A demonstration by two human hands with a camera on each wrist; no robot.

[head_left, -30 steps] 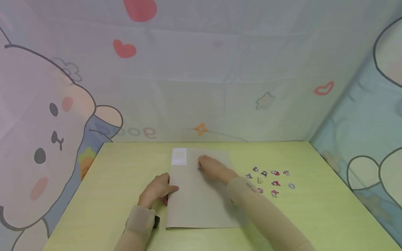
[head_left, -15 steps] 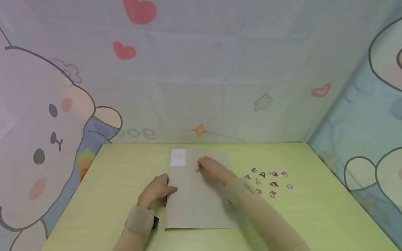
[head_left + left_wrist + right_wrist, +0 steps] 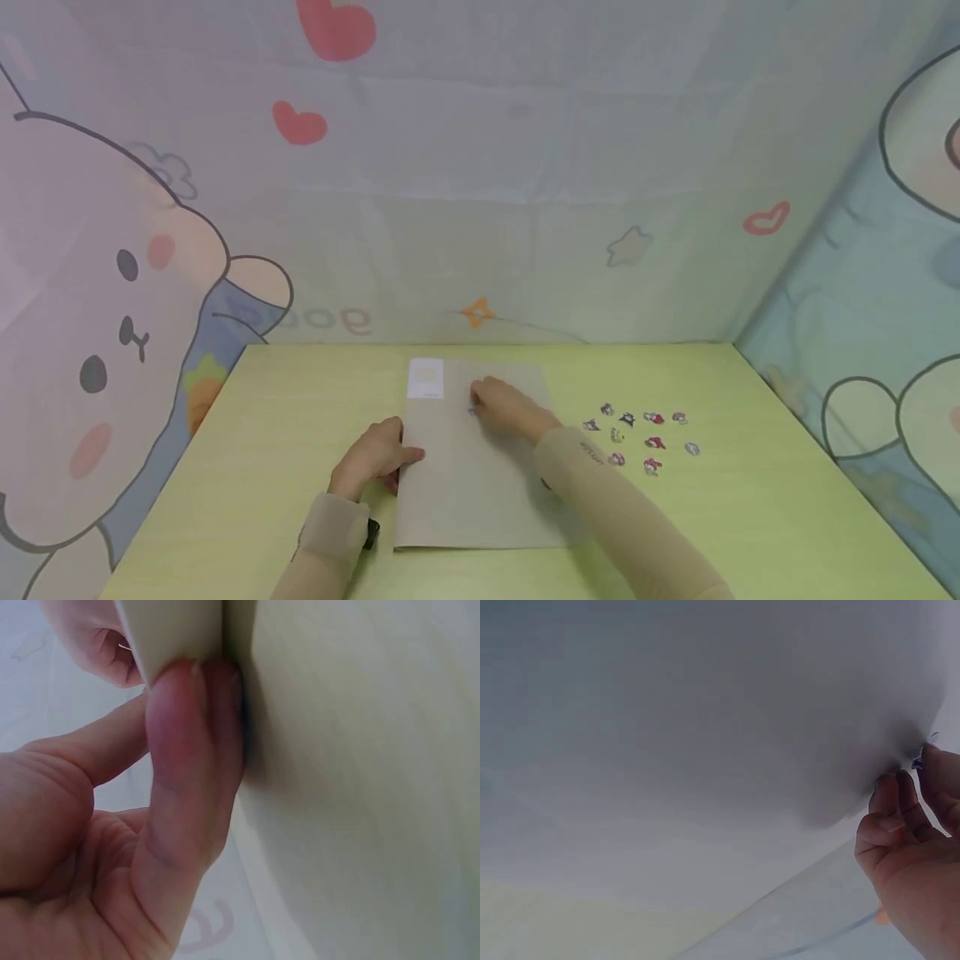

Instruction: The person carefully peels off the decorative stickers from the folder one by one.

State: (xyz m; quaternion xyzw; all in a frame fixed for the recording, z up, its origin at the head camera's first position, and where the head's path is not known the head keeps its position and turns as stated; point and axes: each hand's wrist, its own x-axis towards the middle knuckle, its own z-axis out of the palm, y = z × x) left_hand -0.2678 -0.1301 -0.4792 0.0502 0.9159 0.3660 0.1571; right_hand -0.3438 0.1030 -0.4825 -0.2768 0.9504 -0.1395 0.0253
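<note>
Small sticker (image 3: 472,410) at the booklet's (image 3: 465,500) upper half, about midway across; long axis unreadable. Right hand (image 3: 506,407) nearer, pinching it on the side toward booklet's left edge. Left hand (image 3: 377,454) grips that edge, thumb on top.

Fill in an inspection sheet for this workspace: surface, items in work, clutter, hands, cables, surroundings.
Surface: pale yellow-green table, with a wood-grain look.
Items in work: grey folder lying on the table, white label at its far left corner; ten small cartoon pieces spread to its right.
Clutter: nothing seen.
Left hand: grips the folder's left edge, thumb on top; black device at that wrist.
Right hand: over the folder's far half, holding a small piece at its fingertips; most of the piece is hidden.
Cables: nothing seen.
Surroundings: printed cloth behind the table, with hearts and a star; cartoon animal print at the left.
</note>
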